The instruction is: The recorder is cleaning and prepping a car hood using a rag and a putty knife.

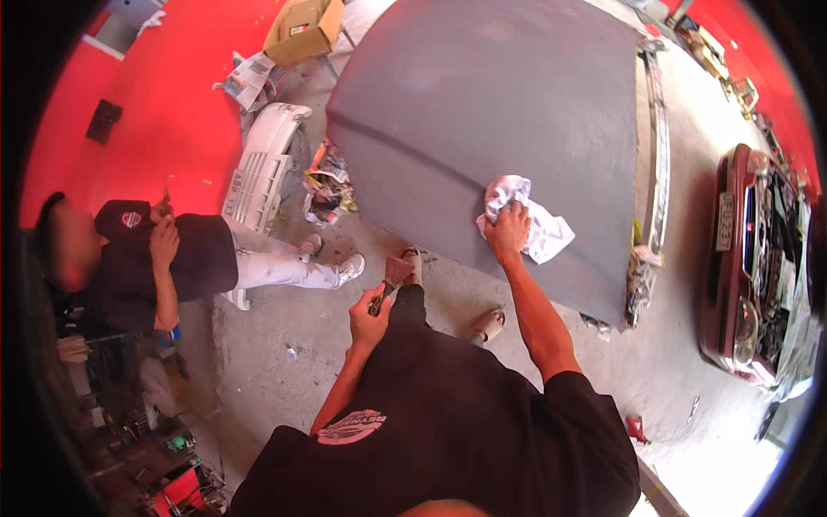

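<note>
My left hand (369,323) is closed around the handle of a putty knife (398,270), held low in front of me beside my leg. Its wide blade looks reddish and points away from me. My right hand (510,229) presses a crumpled white cloth (550,234) with faint markings onto a dull grey car hood (482,95). The fingers are bent into the cloth, near the hood's front edge. A crease line runs across the panel's left part, toward the cloth.
On the left stands a co-worker (172,250) in a dark shirt, hands together. A white bumper (258,172) and crumpled paper (327,183) lie left of the hood. A cardboard box (303,33) is behind. At right is a dark red car (732,258) with its engine bay exposed.
</note>
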Available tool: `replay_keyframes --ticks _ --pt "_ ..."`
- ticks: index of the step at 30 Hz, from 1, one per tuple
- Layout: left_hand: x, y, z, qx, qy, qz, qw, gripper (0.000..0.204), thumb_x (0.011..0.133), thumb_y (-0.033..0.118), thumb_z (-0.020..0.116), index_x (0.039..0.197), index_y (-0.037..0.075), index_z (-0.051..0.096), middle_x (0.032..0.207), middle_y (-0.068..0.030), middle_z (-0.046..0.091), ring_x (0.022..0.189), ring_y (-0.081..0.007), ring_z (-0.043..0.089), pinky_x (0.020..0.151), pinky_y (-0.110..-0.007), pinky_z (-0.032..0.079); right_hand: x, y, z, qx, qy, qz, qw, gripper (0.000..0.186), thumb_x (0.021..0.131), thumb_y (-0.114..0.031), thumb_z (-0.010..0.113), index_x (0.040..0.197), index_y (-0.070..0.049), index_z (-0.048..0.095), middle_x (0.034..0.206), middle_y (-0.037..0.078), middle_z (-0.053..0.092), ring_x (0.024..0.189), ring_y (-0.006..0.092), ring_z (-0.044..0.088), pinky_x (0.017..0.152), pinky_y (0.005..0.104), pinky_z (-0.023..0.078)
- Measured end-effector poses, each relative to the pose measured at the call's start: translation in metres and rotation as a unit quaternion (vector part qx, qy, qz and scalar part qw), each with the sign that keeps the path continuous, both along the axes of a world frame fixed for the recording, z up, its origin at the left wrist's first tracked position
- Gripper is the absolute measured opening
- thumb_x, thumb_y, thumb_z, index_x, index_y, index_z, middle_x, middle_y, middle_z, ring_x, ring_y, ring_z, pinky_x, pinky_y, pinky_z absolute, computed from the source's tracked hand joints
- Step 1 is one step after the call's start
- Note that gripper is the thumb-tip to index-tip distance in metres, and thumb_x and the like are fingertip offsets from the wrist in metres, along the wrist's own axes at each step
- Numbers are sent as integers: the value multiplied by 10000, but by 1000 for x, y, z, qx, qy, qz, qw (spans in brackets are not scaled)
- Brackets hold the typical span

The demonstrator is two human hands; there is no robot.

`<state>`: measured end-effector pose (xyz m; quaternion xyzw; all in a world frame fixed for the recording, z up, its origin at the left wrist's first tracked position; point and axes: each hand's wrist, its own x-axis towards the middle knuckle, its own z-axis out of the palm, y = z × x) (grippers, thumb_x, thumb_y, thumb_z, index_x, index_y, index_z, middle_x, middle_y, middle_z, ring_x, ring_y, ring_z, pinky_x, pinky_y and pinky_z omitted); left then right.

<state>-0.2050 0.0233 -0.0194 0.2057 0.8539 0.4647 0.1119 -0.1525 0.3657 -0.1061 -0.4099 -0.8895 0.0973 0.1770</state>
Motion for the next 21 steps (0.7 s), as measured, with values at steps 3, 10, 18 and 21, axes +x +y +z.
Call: replay_keyframes --ticks 3,10,18,21 --pt "-37 -21 -9 7 8 23 1000 275 867 92 704 1126 8 666 822 -132 674 715 -136 628 680 -292 498 -71 -9 4 -12 -32 145 989 464 705 -403 785 973 -32 710 1200 156 541 1162 377 464 968 490 384" --pt "-131 -66 -31 24 -54 97 994 287 873 57 689 1149 -16 654 864 -71 666 763 -125 594 694 -285 490 -252 -42 -13 33 79 189 978 496 803 -533 679 925 -55 738 1436 192 385 1410 422 219 1135 614 109" --pt "-151 -126 -21 -33 -55 167 984 283 903 55 650 1171 -32 629 973 -83 651 879 -139 598 720 -278 483 -466 -93 2 -16 6 301 954 394 676 -398 755 951 -115 759 1516 152 357 1456 403 206 1171 617 101" --pt "-155 -132 -23 -61 -124 192 972 287 909 47 643 1186 -24 618 995 -72 645 871 -127 593 699 -265 476 -500 -63 -9 -21 9 284 959 412 667 -374 760 1022 -165 743 1475 105 410 1441 370 254 1174 598 137"
